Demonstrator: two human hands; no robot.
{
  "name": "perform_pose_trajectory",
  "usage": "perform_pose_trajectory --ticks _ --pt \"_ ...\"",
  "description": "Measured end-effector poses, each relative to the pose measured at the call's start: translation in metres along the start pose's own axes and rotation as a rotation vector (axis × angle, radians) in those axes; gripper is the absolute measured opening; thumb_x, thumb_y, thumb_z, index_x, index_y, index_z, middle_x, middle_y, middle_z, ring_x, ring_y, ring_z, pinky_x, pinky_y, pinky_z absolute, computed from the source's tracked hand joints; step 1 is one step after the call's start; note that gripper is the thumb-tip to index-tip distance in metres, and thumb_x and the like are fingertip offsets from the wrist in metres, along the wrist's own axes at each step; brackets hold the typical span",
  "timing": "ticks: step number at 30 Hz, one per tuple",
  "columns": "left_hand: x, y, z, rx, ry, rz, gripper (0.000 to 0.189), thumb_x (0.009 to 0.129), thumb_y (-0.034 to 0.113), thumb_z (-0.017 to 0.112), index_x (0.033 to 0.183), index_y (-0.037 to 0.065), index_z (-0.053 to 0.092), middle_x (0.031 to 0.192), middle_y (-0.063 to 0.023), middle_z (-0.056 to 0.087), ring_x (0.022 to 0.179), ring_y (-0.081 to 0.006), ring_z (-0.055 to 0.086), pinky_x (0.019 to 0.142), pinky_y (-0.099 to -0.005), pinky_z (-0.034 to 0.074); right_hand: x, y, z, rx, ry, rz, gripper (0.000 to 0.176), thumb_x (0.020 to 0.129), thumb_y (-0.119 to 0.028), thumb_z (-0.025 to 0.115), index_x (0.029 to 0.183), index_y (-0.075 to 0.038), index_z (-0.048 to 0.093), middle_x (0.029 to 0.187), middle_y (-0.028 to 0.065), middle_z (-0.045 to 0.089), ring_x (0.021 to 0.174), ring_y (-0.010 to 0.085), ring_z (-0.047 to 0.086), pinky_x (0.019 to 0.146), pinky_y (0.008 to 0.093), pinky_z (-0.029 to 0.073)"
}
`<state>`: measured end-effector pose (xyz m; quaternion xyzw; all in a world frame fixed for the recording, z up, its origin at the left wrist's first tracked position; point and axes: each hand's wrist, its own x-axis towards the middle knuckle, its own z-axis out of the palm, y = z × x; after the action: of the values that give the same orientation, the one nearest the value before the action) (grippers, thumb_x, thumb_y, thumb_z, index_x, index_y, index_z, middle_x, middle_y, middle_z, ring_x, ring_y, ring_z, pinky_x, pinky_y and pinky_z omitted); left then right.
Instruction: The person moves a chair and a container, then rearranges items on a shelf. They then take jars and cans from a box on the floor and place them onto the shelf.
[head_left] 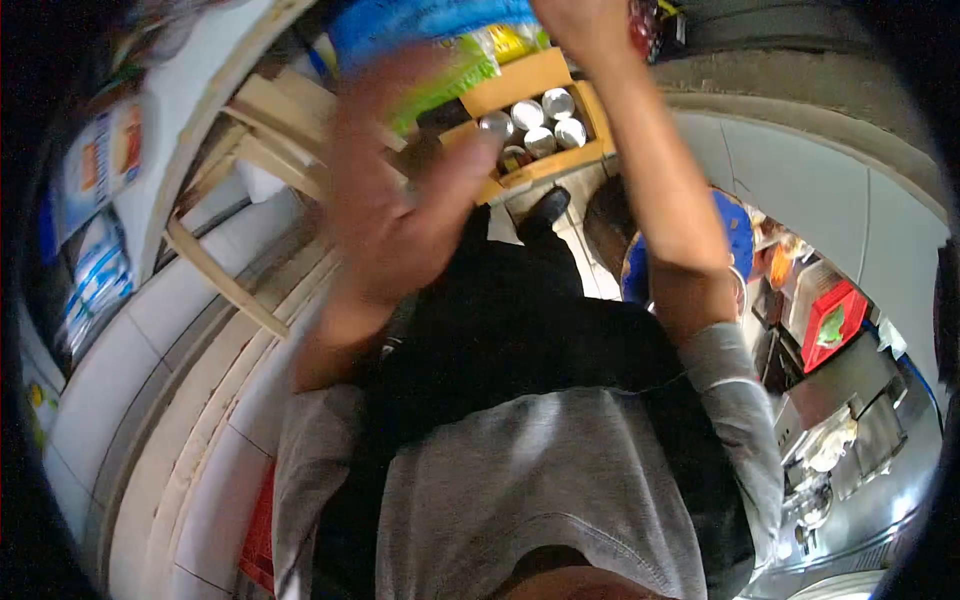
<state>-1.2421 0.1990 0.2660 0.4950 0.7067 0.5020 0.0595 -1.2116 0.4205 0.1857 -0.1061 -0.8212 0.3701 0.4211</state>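
My left hand (395, 205) is raised in front of my body, blurred by motion. Its thumb stands apart from the fingers, and I see nothing in it. Beyond its thumb is an open cardboard box (555, 168) with several silver-topped cans (539, 141) standing inside. My right hand (585, 30) reaches past the box to the top edge of the view, where its fingers are cut off. Close to it are a dark red packet (645, 28) and a large blue bag (420, 25). A green and yellow packet (470, 65) lies between the blue bag and the box.
A wooden frame (235, 285) stands on the left beside a tiled ledge (110, 380). A round blue-rimmed container (738, 235) is under my right forearm. Farther right are a red basket (835, 325) and a metal counter (870, 500). My dark shoe (548, 207) is near the box.
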Motion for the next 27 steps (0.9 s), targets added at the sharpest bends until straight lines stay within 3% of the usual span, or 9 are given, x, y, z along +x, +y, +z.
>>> perform_pose_trajectory --ticks 2,4,6,12,13,16,21,24,27 --pt "-0.063 -0.066 0.075 -0.134 -0.237 -0.388 0.030 0.080 0.009 0.067 0.109 0.005 0.059 0.109 -0.0136 0.060 0.102 -0.0288 0.058 0.090 -0.0352 0.044 -0.134 0.086 0.017 -0.203 -0.289 0.574 0.040 0.082 -0.036 0.067 0.109 -0.006 0.063 0.105 0.0221 0.063 0.092 0.0362 0.063 0.078 0.0392 0.050" --pt "-0.151 -0.156 0.141 -0.112 -0.389 -0.641 0.024 0.087 0.010 0.063 0.109 0.003 0.060 0.109 -0.0079 0.061 0.101 -0.0178 0.057 0.087 -0.0310 0.045 -0.238 0.117 0.030 -0.282 -0.370 0.848 0.021 0.086 -0.023 0.062 0.092 -0.004 0.067 0.103 0.0212 0.062 0.089 0.0349 0.063 0.074 0.0426 0.050" --pt "-0.224 -0.231 0.189 -0.083 -0.523 -0.873 0.023 0.086 0.011 0.063 0.108 0.003 0.060 0.103 -0.0099 0.064 0.095 -0.0240 0.062 0.082 -0.0340 0.048 -0.339 0.159 0.042 -0.316 -0.593 0.862 0.027 0.089 -0.028 0.055 0.110 -0.014 0.064 0.099 0.0187 0.065 0.092 0.0352 0.064 0.075 0.0472 0.050" --pt "-0.331 -0.397 0.302 0.291 -0.673 -0.643 0.024 0.081 0.017 0.062 0.103 0.007 0.063 0.098 -0.0183 0.064 0.091 -0.0360 0.061 0.079 -0.0458 0.048 -0.484 0.202 0.076 -0.740 -0.768 0.419 0.044 0.089 -0.039 0.051 0.130 -0.022 0.051 0.117 0.0086 0.060 0.122 0.0244 0.046 0.093 0.0527 0.036" --pt "-0.340 -0.415 0.321 0.343 -0.671 -0.674 0.024 0.082 0.018 0.060 0.102 0.008 0.064 0.102 -0.0174 0.065 0.096 -0.0355 0.060 0.083 -0.0441 0.047 -0.477 0.204 0.079 -0.670 -0.780 0.562 0.045 0.090 -0.049 0.047 0.116 -0.015 0.060 0.118 0.0134 0.060 0.098 0.0325 0.063 0.098 0.0540 0.036" --pt "-0.351 -0.447 0.360 0.442 -0.838 -0.560 0.027 0.082 0.018 0.058 0.107 0.006 0.061 0.111 -0.0159 0.062 0.103 -0.0332 0.058 0.090 -0.0425 0.046 -0.442 0.190 0.070 -0.592 -1.307 1.098 0.046 0.089 -0.048 0.049 0.117 -0.013 0.059 0.115 0.0165 0.061 0.103 0.0344 0.060 0.095 0.0514 0.041" --pt "-0.359 -0.455 0.403 0.505 -0.952 -0.619 0.067 0.072 0.018 0.073 0.128 0.006 0.038 0.125 -0.0202 0.049 0.116 -0.0393 0.048 0.098 -0.0455 0.042 -0.563 0.201 0.070 -0.421 -1.022 1.182 0.056 0.082 -0.027 0.064 0.132 -0.012 0.043 0.128 0.0231 0.049 0.104 0.0392 0.057 0.087 0.0486 0.048" --pt "-0.353 -0.459 0.409 0.450 -0.967 -0.666 0.069 0.065 0.019 0.079 0.124 0.002 0.047 0.122 -0.0241 0.051 0.114 -0.0388 0.051 0.095 -0.0467 0.044 -0.607 0.211 0.074 -0.246 -0.658 1.074 0.048 0.083 -0.020 0.060 0.127 -0.008 0.046 0.112 0.0243 0.056 0.103 0.0395 0.057 0.084 0.0484 0.050" --pt "-0.337 -0.455 0.393 0.295 -0.903 -0.825 0.059 0.065 0.019 0.078 0.117 0.005 0.053 0.116 -0.0199 0.058 0.108 -0.0330 0.057 0.090 -0.0437 0.047 -0.619 0.218 0.068 -0.211 -0.708 0.833 0.053 0.084 -0.016 0.062 0.132 -0.007 0.040 0.116 0.0202 0.056 0.103 0.0335 0.059 0.085 0.0414 0.050"
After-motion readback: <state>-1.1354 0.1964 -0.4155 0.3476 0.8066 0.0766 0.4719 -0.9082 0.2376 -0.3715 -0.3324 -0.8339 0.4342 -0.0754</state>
